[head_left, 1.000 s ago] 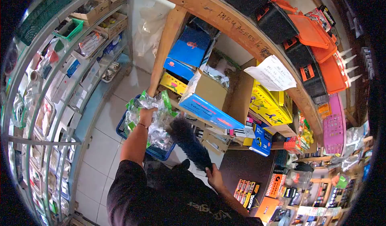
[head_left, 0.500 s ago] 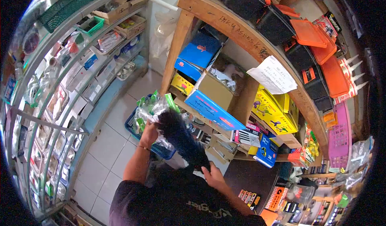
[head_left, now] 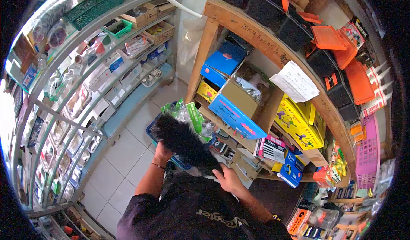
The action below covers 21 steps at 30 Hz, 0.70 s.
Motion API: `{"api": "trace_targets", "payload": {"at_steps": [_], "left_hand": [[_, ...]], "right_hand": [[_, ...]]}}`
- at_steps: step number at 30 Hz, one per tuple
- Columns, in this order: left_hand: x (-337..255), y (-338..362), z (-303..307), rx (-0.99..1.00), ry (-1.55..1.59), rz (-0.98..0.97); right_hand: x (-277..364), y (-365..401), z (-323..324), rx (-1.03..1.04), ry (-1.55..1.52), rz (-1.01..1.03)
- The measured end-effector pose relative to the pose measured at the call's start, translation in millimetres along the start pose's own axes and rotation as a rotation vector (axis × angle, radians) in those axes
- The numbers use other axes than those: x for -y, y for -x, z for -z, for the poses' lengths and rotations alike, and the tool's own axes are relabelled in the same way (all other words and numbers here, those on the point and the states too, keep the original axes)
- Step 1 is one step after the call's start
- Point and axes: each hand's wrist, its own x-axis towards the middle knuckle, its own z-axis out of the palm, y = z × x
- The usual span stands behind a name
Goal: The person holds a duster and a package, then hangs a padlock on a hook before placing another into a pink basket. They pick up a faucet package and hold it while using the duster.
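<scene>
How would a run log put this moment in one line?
left hand: holds packets | right hand: holds duster | duster on packets, above blue basket

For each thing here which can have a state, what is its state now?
right hand: closed on the duster handle.
left hand: gripping the packets.
duster: held, lying over the packets.
packets: bunched, lifted above the blue basket.
cardboard box: open, blue flap hanging down.
paper note: hanging from the wooden shelf.

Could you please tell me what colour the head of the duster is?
The duster head looks black, perhaps very dark blue, best seen in the head view.
</scene>
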Motion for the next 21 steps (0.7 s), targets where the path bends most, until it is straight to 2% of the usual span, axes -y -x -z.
{"api": "trace_targets", "payload": {"at_steps": [1, 3, 5, 6, 7, 9, 10, 11, 13, 14, 15, 17, 18, 19, 21], "left_hand": [[0.6, 1.2, -2.8, -0.041, -0.086, -0.077], [-5.0, 1.7, -0.7, -0.027, -0.119, -0.014], [1.9, -9.3, 19.7, -0.072, -0.027, -0.044], [2.9, -10.0, 21.1, -0.057, -0.787, -0.336], [3.4, -8.6, 22.9, -0.045, -0.927, -0.369], [3.2, -4.6, 18.3, -0.035, -1.204, -0.447], [-0.2, -3.6, 11.7, -0.030, -0.637, -0.264], [-2.1, -2.7, 5.0, -0.021, -0.073, -0.073], [4.5, -11.7, 6.9, -0.041, -0.042, -0.072], [4.5, -11.7, 8.1, -0.035, -0.044, -0.073], [4.8, -8.2, 7.1, -0.046, -0.002, -0.070], [4.5, -0.3, 7.3, -0.073, 0.082, -0.069], [1.0, -0.1, 5.1, -0.195, -0.263, -0.084], [-1.1, 1.1, 2.8, -0.084, -0.242, -0.075], [7.3, -2.9, -15.1, -0.073, -0.022, -0.094]], "right_hand": [[2.3, -2.1, 2.4, 0.025, -0.055, -0.103], [6.8, -5.2, -1.6, -0.028, -0.054, -0.099], [-1.3, -8.2, -9.3, -0.217, 0.167, 0.405], [-3.2, -7.1, -9.9, -0.085, 0.025, 0.332], [-3.7, -7.0, -9.4, -0.083, 0.027, 0.336], [0.7, -6.9, -6.1, -0.041, -0.126, 0.055], [2.6, -7.1, -5.2, -0.038, -0.097, -0.052], [-0.9, -7.7, -5.4, -0.040, -0.096, -0.049], [-8.6, -5.7, -7.0, 0.129, 0.075, 0.045], [-8.3, -3.5, -6.3, 0.055, 0.057, 0.222], [-7.4, -3.2, -4.7, 0.052, 0.058, 0.226], [-5.6, -3.2, -1.8, 0.064, -0.113, -0.074], [3.8, -5.1, 3.2, 0.092, -0.102, -0.237], [0.1, -4.5, 0.2, 0.092, -0.106, -0.232], [-12.4, 0.2, -8.0, -0.013, 0.032, 0.154]]}}
